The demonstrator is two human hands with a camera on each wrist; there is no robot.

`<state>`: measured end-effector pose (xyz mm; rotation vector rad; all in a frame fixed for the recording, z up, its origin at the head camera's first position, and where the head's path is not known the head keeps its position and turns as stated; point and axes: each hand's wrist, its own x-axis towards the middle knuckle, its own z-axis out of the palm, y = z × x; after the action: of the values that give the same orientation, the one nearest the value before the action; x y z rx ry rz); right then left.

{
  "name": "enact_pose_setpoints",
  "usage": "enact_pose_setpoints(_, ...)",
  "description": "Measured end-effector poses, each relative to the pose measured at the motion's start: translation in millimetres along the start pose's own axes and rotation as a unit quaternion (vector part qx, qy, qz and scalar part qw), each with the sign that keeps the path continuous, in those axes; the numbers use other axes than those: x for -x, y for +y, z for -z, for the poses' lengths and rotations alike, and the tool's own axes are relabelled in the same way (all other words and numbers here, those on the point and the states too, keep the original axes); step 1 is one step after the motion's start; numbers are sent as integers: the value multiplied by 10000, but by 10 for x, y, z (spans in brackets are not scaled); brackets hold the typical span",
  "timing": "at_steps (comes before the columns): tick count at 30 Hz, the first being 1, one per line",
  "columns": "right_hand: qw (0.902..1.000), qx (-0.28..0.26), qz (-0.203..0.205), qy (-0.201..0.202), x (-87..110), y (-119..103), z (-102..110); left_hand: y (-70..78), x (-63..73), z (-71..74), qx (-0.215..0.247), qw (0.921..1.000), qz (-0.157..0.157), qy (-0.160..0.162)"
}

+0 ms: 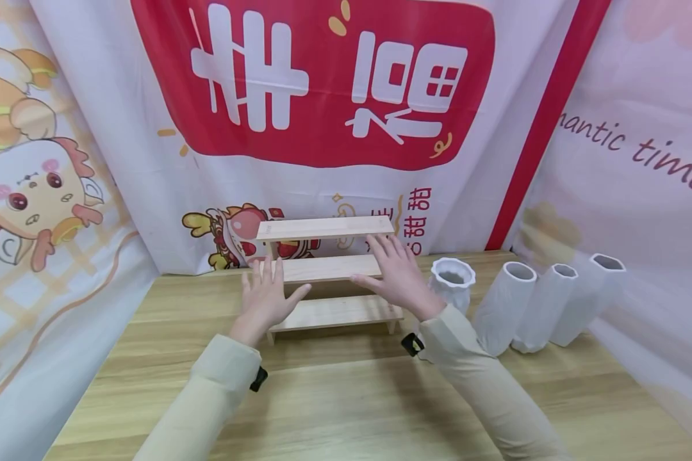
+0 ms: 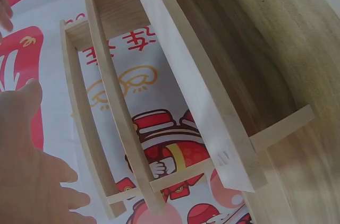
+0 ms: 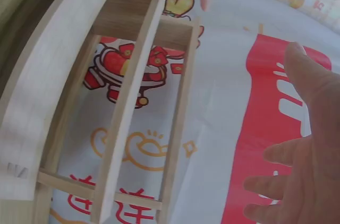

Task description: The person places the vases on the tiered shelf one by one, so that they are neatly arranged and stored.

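A light wooden three-tier stand [image 1: 334, 312] is upright on the table, close to the back cloth. In the head view, my left hand [image 1: 267, 299] is spread over its left end, thumb pointing inward. On the other side, my right hand [image 1: 400, 275] spreads its fingers over the right end. Both wrist views show a gap between each hand and the stand's boards [image 2: 196, 86] [image 3: 127, 96], and neither hand holds anything. A white vase with a ruffled rim [image 1: 451, 282] stands just right of my right hand, its lower part hidden by the sleeve.
Several more white vases, including a round-mouthed one [image 1: 504, 310] and an angular one [image 1: 588, 301], stand in a row at the right. Printed cloth [image 1: 121, 128] hangs behind and at both sides of the wood-grain table [image 1: 334, 397].
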<state>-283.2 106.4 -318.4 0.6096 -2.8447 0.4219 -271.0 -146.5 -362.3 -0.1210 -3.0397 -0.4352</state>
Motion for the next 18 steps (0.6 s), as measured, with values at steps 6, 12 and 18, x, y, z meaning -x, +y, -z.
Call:
enact_pose_setpoints(6,9998,-24,143,162,63,20,95,-39,28,-16,-15,9999,-61,135)
enact_pose_setpoints(12,9992,-242,204,258,141,66,176,-107,49,-49,40,9997,-90,237)
enact_pose_setpoints(18,9988,-307,171,330,228,155,248,-181,75,-94,123,9988,-234,414)
